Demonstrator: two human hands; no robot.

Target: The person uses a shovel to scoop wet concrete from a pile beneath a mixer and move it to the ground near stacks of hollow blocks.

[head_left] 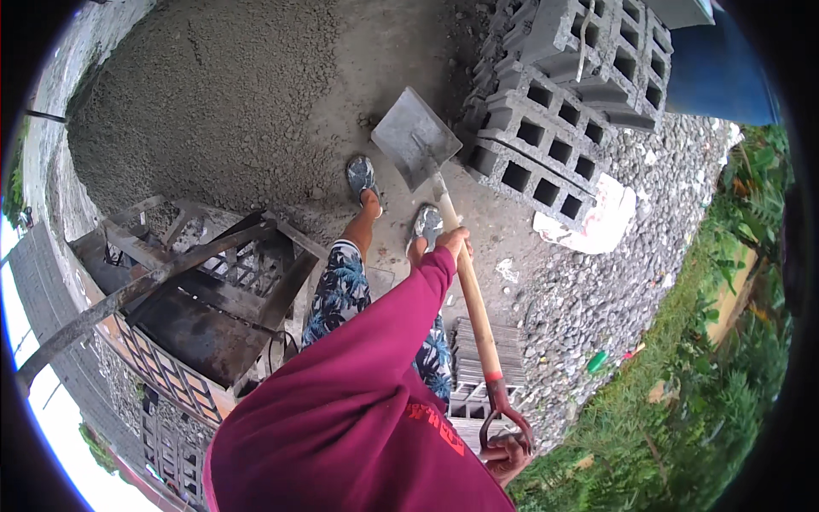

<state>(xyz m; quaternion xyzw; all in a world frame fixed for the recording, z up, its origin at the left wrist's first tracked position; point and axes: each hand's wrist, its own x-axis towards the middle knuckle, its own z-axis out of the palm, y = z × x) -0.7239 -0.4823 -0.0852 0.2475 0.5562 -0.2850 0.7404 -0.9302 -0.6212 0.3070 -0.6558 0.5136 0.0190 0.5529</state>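
Observation:
I hold a shovel (478, 316) slantwise across my front, its wooden shaft running from upper middle to lower right. My left hand (456, 242) is wrapped round the shaft at its lower part, near the blade socket. At the other end, my right hand (509, 462) grips the crossbar of the dark red D-shaped handle. The square grey metal blade (415, 138) bears no visible load and is just ahead of my feet, by the stacked blocks. Whether it touches the ground I cannot tell. A broad heap of wet grey concrete mix (213, 111) spreads at the far left.
Hollow concrete blocks (546, 128) are stacked at the far right beside a white sack (610, 218). A rusty metal machine frame (196, 299) stands close on my left. Gravel (589, 316) covers the right side, with a green bottle (597, 362) near the grass. Thin boards (486, 354) lie by the shaft.

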